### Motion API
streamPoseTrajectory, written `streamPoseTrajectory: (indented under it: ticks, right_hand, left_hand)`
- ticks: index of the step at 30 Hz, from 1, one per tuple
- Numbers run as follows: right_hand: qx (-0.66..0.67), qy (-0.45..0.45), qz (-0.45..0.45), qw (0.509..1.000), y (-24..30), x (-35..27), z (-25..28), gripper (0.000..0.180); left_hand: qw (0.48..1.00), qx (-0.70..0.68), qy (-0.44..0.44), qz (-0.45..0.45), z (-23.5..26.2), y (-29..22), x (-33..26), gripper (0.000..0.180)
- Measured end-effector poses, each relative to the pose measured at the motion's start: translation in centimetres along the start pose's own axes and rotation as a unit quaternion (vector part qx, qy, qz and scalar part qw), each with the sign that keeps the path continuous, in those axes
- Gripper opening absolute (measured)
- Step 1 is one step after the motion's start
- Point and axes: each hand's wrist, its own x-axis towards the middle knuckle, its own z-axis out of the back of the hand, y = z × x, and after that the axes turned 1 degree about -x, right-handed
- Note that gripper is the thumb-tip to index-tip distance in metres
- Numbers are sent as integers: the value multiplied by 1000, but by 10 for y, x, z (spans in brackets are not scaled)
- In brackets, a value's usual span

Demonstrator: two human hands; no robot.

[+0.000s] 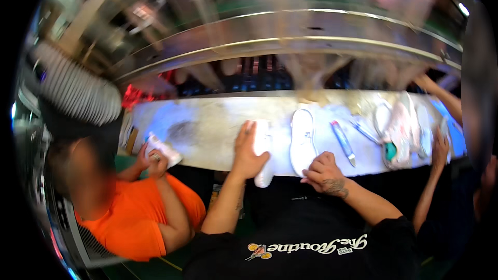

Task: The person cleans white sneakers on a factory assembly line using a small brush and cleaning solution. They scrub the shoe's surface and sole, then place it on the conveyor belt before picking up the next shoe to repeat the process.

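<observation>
My left hand [250, 151] wraps round a narrow white shoe [263, 155] at the table's near edge, thumb across it and fingers along its far side. To its right lies a white shoe sole [303, 137], long and rounded, with small dark print on it. My right hand [327, 173] is closed, its curled fingertips pinching the sole's near end. Just right of the sole rests a slim blue and white tool [343, 142] with a dark pointed tip; its exact kind is unclear.
The pale worktable [218, 119] runs across in front of me. Several shoes [399, 129] are bunched at its right, near another person's hand [441, 145]. At left, a person in orange [148, 212] holds a white shoe [165, 150]. A metal rail [290, 44] runs behind.
</observation>
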Motion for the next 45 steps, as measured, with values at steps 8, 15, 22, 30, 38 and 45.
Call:
streamPoseTrajectory:
  ticks: [8,15,22,30,38,45]
  right_hand:
    - [110,-33,-86,990,30,-34,4,28]
    - [77,-160,-206,962,5,-29,28,34]
    - [-101,-119,-309,938,-19,-45,36,39]
    - [-153,-119,-395,898,-41,-57,40,31]
    - [10,-115,-257,960,-24,-9,29,46]
    - [57,-51,-187,979,-39,11,10,39]
  left_hand:
    - [996,24,88,4,12,-45,6,86]
    - [951,268,119,-102,22,-101,35,56]
    - [921,348,147,-95,21,-118,24,26]
    - [890,399,108,-194,11,-100,18,7]
    - [914,320,113,-223,-19,-105,49,22]
    - [935,241,175,-194,-9,-98,56,35]
